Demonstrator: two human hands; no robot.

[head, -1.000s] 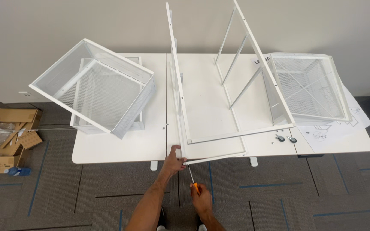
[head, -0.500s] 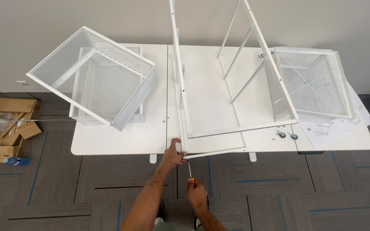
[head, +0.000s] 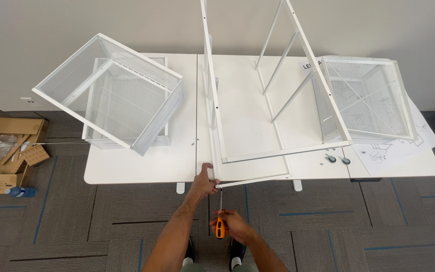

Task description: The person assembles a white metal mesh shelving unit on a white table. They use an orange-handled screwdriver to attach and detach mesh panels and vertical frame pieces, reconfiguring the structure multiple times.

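Nearest, right hand (head: 235, 226) closed around orange-handled screwdriver (head: 220, 221), shaft upright, tip pointing away toward the frame corner directly beyond. Left hand (head: 205, 182), the nearer to it, grips that corner of white metal frame (head: 217, 108) at the worktop (head: 142, 168) edge; mesh baskets (head: 114, 95) farther back.

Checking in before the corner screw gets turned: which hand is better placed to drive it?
Probably the right hand: it already grips the orange-handled screwdriver, whose shaft points up at the white frame corner. The left hand is clamped on that corner, steadying it.
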